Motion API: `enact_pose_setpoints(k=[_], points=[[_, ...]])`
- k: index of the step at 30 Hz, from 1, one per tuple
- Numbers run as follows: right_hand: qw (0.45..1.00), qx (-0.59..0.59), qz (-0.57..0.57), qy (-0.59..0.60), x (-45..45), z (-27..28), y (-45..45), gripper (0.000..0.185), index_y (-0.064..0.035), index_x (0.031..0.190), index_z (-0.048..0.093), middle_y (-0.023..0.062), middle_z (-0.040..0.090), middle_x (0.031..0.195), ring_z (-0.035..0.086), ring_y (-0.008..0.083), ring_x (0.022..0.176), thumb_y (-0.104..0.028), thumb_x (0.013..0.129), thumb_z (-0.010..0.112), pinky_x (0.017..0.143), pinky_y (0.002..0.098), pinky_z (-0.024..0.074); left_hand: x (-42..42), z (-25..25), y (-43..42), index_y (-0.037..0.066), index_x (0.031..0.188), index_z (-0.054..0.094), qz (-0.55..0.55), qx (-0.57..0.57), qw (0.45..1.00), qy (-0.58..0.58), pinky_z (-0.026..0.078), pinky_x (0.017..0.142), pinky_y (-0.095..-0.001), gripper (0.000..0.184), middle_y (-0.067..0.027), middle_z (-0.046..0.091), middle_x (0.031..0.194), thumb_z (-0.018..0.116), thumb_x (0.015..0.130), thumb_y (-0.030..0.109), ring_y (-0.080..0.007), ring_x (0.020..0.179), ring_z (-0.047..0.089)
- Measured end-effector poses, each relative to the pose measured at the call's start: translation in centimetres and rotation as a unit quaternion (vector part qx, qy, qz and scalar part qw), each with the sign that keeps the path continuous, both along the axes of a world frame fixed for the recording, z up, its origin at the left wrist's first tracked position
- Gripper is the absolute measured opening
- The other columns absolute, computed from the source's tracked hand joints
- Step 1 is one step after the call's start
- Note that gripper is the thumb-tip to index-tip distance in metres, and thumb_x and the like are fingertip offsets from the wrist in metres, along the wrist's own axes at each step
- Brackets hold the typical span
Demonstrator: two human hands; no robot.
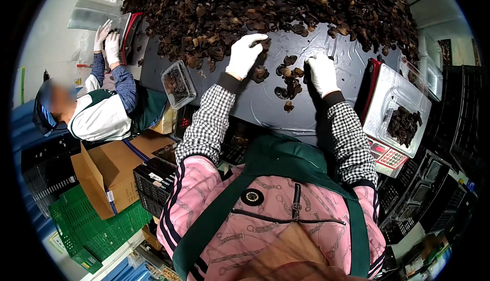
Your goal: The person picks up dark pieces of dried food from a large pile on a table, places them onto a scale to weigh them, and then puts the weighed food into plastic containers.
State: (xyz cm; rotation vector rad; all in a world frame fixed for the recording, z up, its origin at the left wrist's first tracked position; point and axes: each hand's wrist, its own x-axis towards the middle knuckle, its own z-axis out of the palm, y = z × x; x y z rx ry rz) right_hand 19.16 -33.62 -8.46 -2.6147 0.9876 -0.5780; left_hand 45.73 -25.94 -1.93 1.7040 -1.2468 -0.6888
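Both my hands wear white gloves and rest over the dark table (pixel 250 102). My left hand (pixel 246 55) is curled, its fingertips at a dark mushroom piece beside the big pile (pixel 214 10); a loose piece (pixel 260 74) lies just below it. My right hand (pixel 323 75) has its fingers bent down at the table, and a small dark bit shows at its fingertips. Between the hands lies a small group of dark mushroom pieces (pixel 292 84). What sits under the fingers of either hand is mostly hidden.
At the right, a scale (pixel 388 156) bears a clear tray with dark pieces (pixel 405 126). A filled clear box (pixel 178 84) stands at the table's left edge. A co-worker (pixel 104 107) works at another scale. Cardboard box (pixel 115 179) and green crate (pixel 102 225) sit lower left.
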Motion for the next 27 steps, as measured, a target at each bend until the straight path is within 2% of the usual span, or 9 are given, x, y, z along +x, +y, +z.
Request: enact_pose_setpoints(k=[4, 6, 8, 12, 14, 16, 18, 22, 27], points=[[0.927, 0.174, -0.114, -0.312, -0.5, 0.6, 2.6, 0.02, -0.0059, 0.102, 0.069, 0.012, 0.067, 0.095, 0.064, 0.0241, 0.09, 0.001, 0.085, 0.059, 0.082, 0.0361, 0.0501, -1.9, 3.4, 2.9, -0.002, 0.118, 0.067, -0.024, 0.04, 0.971, 0.236, 0.054, 0.089, -0.0281, 0.026, -0.0085, 0.072, 0.108, 0.06, 0.093, 0.002, -0.0153, 0.098, 0.068], [0.77, 0.492, -0.142, -0.38, -1.9, 2.5, 5.1, 0.023, -0.0036, 0.115, 0.068, 0.0037, 0.069, 0.103, 0.063, 0.0098, 0.085, -0.006, 0.095, 0.057, 0.075, 0.0263, 0.0522, -5.3, 5.4, 4.4, -0.001, 0.117, 0.067, -0.057, 0.112, 0.951, 0.284, 0.054, 0.087, -0.0277, 0.029, -0.0102, 0.072, 0.106, 0.06, 0.089, 0.001, -0.0179, 0.097, 0.068], [0.56, 0.668, -0.083, -0.482, -3.1, 4.9, 8.3, 0.032, -0.0045, 0.123, 0.063, 0.0069, 0.067, 0.11, 0.065, 0.0168, 0.091, -0.023, 0.098, 0.055, 0.076, 0.032, 0.0559, -9.1, 4.2, 5.5, 0.0, 0.114, 0.069, -0.123, -0.015, 0.99, -0.072, 0.055, 0.084, -0.0297, 0.029, -0.0119, 0.071, 0.105, 0.059, 0.086, 0.001, -0.0211, 0.095, 0.069], [0.282, 0.789, -0.147, -0.525, -3.7, 7.6, 11.7, 0.051, -0.0011, 0.128, 0.057, 0.0128, 0.065, 0.115, 0.065, 0.0262, 0.103, -0.044, 0.102, 0.046, 0.086, 0.0411, 0.0573, -15.4, 1.3, 8.0, 0.004, 0.115, 0.065, -0.234, -0.047, 0.952, -0.193, 0.048, 0.099, -0.0355, 0.033, -0.0106, 0.065, 0.115, 0.062, 0.082, 0.006, -0.0265, 0.114, 0.06], [0.245, 0.788, -0.155, -0.542, -4.9, 5.0, 12.3, 0.048, -0.0021, 0.131, 0.056, 0.0109, 0.066, 0.115, 0.067, 0.0239, 0.099, -0.041, 0.104, 0.048, 0.085, 0.0418, 0.0573, -16.8, 1.9, 8.8, 0.004, 0.122, 0.062, -0.276, -0.012, 0.938, -0.212, 0.046, 0.101, -0.0339, 0.039, -0.0145, 0.06, 0.122, 0.064, 0.083, 0.007, -0.0266, 0.118, 0.057], [0.241, 0.789, -0.166, -0.54, -5.6, 2.6, 13.0, 0.039, -0.0022, 0.123, 0.06, 0.0098, 0.067, 0.11, 0.068, 0.0234, 0.095, -0.034, 0.103, 0.051, 0.079, 0.0402, 0.0571, -16.6, 2.5, 9.2, 0.002, 0.124, 0.06, -0.232, 0.05, 0.961, 0.143, 0.047, 0.1, -0.0362, 0.039, -0.0173, 0.058, 0.126, 0.064, 0.085, 0.008, -0.0286, 0.118, 0.057], [0.262, 0.794, -0.214, -0.505, -5.9, 2.0, 13.3, 0.028, -0.003, 0.108, 0.066, 0.0091, 0.07, 0.099, 0.069, 0.0244, 0.088, -0.027, 0.101, 0.054, 0.071, 0.0386, 0.056, -14.5, 5.0, 8.6, 0.001, 0.124, 0.059, -0.186, 0.099, 0.968, 0.138, 0.047, 0.101, -0.04, 0.04, -0.0182, 0.059, 0.125, 0.064, 0.086, 0.011, -0.0312, 0.119, 0.057], [0.312, 0.799, -0.156, -0.49, -6.2, 2.8, 13.4, 0.019, -0.0035, 0.101, 0.065, 0.0081, 0.068, 0.096, 0.068, 0.0251, 0.087, -0.021, 0.095, 0.06, 0.07, 0.0378, 0.0549, -6.9, 1.0, 6.8, 0.005, 0.123, 0.061, -0.04, 0.044, 0.933, -0.355, 0.046, 0.097, -0.0459, 0.048, -0.0175, 0.061, 0.119, 0.071, 0.077, 0.015, -0.0373, 0.114, 0.054], [0.371, 0.778, -0.1, -0.496, -6.2, 3.5, 13.4, 0.02, 0.0029, 0.106, 0.061, 0.0129, 0.065, 0.095, 0.065, 0.0247, 0.083, -0.011, 0.093, 0.055, 0.076, 0.0362, 0.0549, -2.3, -3.0, 7.9, 0.004, 0.126, 0.059, -0.02, 0.061, 0.977, -0.205, 0.05, 0.092, -0.0376, 0.044, -0.0159, 0.064, 0.119, 0.061, 0.081, 0.005, -0.0292, 0.105, 0.062]])
